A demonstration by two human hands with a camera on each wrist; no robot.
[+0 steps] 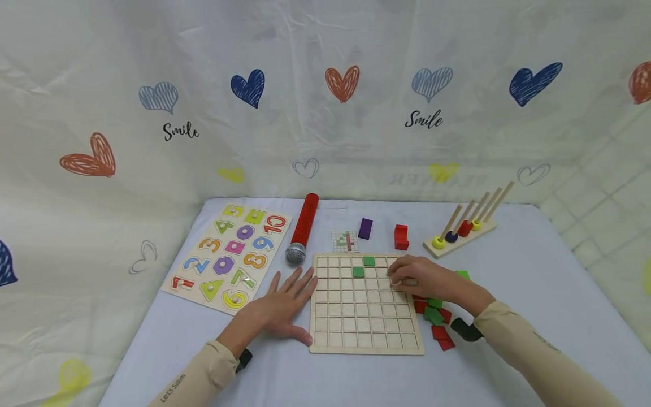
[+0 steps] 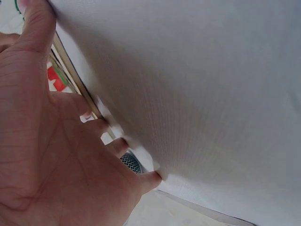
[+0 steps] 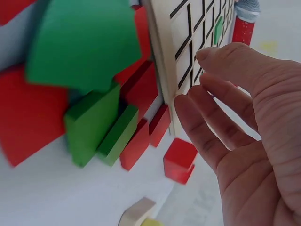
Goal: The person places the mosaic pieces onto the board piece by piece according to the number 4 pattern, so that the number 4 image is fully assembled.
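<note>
A wooden grid board (image 1: 351, 310) lies on the table with two small green tiles in its upper rows, one green tile (image 1: 369, 261) at the top and another green tile (image 1: 358, 272) just below it. Spread wide at the board's left edge, my left hand (image 1: 282, 308) has its thumb and fingertips right at the frame. Over the board's upper right side is my right hand (image 1: 424, 278), its fingers loosely bent and the fingertips close to the squares. In the right wrist view no tile shows between the thumb (image 3: 225, 59) and the fingers. This hand hides some squares.
Loose red and green tiles (image 1: 434, 315) lie right of the board. Behind it are a small pattern card (image 1: 345, 241), a purple block (image 1: 365, 228) and a red block (image 1: 401, 237). A red microphone (image 1: 306, 220), number puzzle (image 1: 195, 246) and peg stacker (image 1: 463, 240) stand around.
</note>
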